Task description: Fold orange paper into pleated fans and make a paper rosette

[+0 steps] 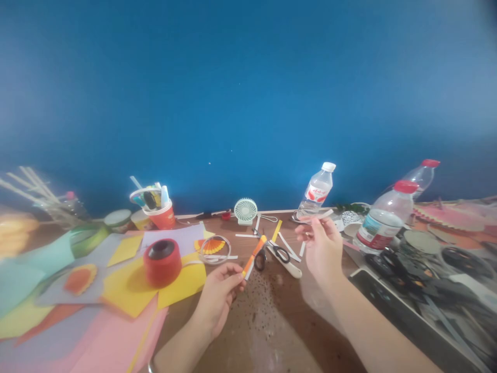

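My left hand (223, 292) pinches a narrow orange and yellow paper strip (255, 255) between thumb and fingers, its far end pointing up and to the right. To the right, my right hand (321, 248) is raised, thumb and fingertips closed on a thin pale strip (324, 214). Whether that strip is paper or tape I cannot make out. Between the hands lie black-handled scissors (280, 253) and a white-handled tool (289, 267), partly under the scissors. White strips (289, 243) and a yellow strip (277, 231) are scattered around them.
A red tape roll (162, 262) stands on yellow paper sheets (130, 290) at left, near a clear tape ring (215, 250). A small fan (246, 211) and a red cup of pens (161, 215) stand behind. Water bottles (316, 191) and a dark tablet-like slab (396, 311) are at right.
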### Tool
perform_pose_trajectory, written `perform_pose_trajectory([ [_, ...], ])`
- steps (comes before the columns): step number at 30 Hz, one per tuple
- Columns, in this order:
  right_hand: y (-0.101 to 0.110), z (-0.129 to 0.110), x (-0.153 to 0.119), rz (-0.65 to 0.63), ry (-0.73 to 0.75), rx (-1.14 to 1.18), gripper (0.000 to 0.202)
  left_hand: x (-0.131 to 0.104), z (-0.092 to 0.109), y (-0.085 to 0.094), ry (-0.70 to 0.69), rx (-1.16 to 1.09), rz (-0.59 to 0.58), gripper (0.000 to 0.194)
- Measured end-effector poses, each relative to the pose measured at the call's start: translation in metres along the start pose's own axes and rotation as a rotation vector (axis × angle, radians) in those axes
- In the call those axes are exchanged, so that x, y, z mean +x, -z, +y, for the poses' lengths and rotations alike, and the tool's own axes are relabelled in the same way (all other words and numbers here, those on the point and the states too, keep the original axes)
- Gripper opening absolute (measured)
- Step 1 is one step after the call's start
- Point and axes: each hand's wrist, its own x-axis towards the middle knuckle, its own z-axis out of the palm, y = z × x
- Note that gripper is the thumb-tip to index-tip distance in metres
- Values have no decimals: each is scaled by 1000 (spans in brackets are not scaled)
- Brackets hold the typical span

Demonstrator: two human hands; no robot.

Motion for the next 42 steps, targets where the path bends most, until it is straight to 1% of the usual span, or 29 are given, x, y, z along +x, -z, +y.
perform_pose_trajectory([
  [1, 3, 1, 3, 1, 38, -138, 18, 1, 0, 1, -3, -3, -8, 14],
  [2, 6, 3, 4, -34, 80, -315, 18, 2, -1, 2, -8, -8, -12, 14],
  [3, 8, 6, 5, -104, 118, -516, 16, 3, -1, 3, -11, -16, -14, 14],
  [5, 11, 13, 4, -307, 197, -852, 12, 4, -3, 5, -13, -38, -11, 15],
  [6, 11, 17, 2, -409, 215, -960, 13, 5, -4, 6, -13, -51, -6, 15],
  [8, 7, 23, -5, -525, 215, -1059, 14, 6, -5, 7, -18, -81, 10, 16],
  [10, -1, 27, -17, -558, 154, -982, 15, 7, -6, 8, -25, -108, 22, 16],
  [11, -5, 28, -25, -565, 73, -879, 13, 6, -5, 7, -26, -120, 24, 17],
  [13, -15, 31, -41, -599, -207, -583, 11, 6, -5, 6, -23, -138, 15, 16],
  [15, -23, 34, -58, -573, -477, -258, 14, 4, -4, 5, -18, -151, -11, 15],
  [16, -27, 36, -65, -547, -567, -141, 16, 4, -3, 5, -16, -158, -24, 15],
  [18, -30, 40, -76, -545, -671, 37, 18, 2, -3, 4, -12, -167, -51, 14],
  [21, -31, 44, -81, -525, -719, 169, 20, 0, -3, 4, -6, -161, -84, 13],
  [24, -30, 47, -80, -513, -733, 217, 19, -1, -4, 3, -9, -142, -110, 12],
  [32, -30, 44, -80, -549, -745, 226, 18, 0, -4, 1, -30, -111, -147, 10],
  [42, -29, 43, -79, -564, -749, 244, 15, 0, -5, 1, -49, -104, -125, 11],
])
